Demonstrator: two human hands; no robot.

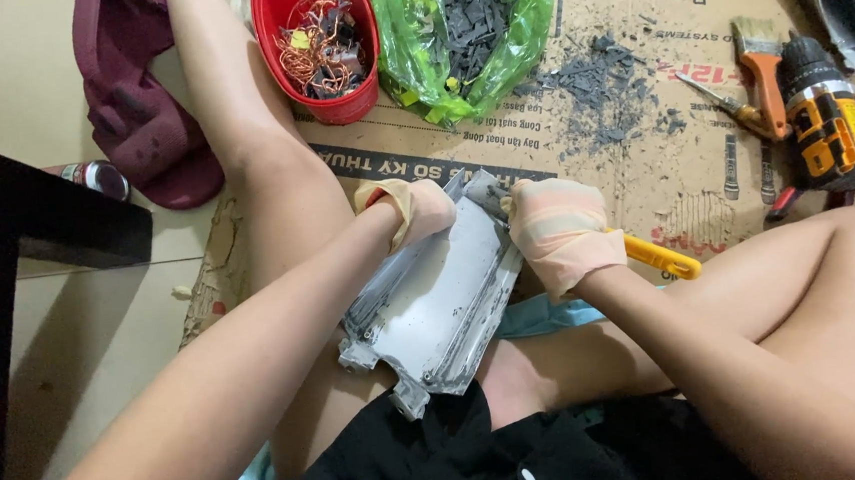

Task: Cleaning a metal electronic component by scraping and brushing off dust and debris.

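metal casing (432, 310) gripped between both hands' fingers (425, 210)

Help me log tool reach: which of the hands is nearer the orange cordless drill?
Right. The right hand, gripping a yellow-handled tool, sits left of the drill; the left hand is farther away, across the grey metal casing.

Both forearms reach in from the lower edge and converge toward the middle. The left hand (423, 208), gloved in thin pale rubber, sits at about 10 o'clock of centre, fingers curled down and closed in a grip. The right hand (559, 233), gloved alike, lies at 2 o'clock, clenched in a fist, wrist bent inward, bare knees flanking.
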